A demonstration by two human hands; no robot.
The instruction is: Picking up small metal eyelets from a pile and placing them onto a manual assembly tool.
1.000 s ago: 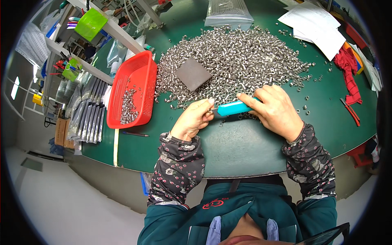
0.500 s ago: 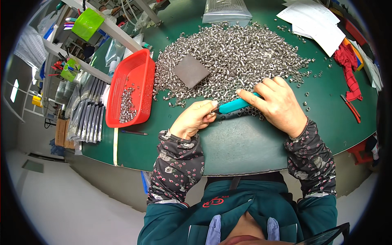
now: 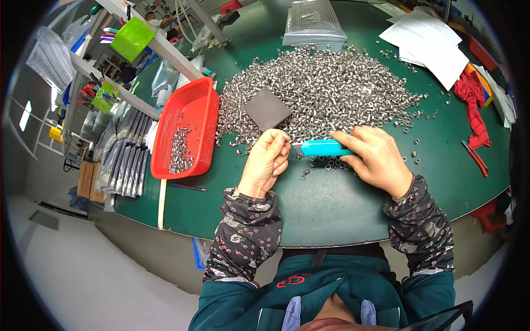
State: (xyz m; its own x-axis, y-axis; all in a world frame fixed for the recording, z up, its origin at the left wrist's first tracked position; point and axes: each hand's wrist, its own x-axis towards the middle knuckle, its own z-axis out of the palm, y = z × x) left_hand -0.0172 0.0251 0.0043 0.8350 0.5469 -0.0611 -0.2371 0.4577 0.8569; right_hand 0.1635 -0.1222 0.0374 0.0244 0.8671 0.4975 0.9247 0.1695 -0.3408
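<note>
Near metal rings (image 3: 337, 91), the right hand (image 3: 378, 157) grips a turquoise tool (image 3: 322, 148); the left hand (image 3: 265, 161) is pinched, contents unclear

Utility knife (image 3: 324, 148): turquoise handle, narrow dark tip; held in the right hand (image 3: 378, 159), lying along the 9-to-3 o'clock line, tip toward 9, near the left hand (image 3: 265, 161).
Small piece (image 3: 289, 142): pinched in the left hand's fingers, mostly hidden, shape unclear.
Metal sleeves (image 3: 342, 91): silver, short, hollow, very many, jumbled at all angles; broad heap on the worktop (image 3: 331, 207), knife at its 6 o'clock edge; strays toward 3 and 4 o'clock.
</note>
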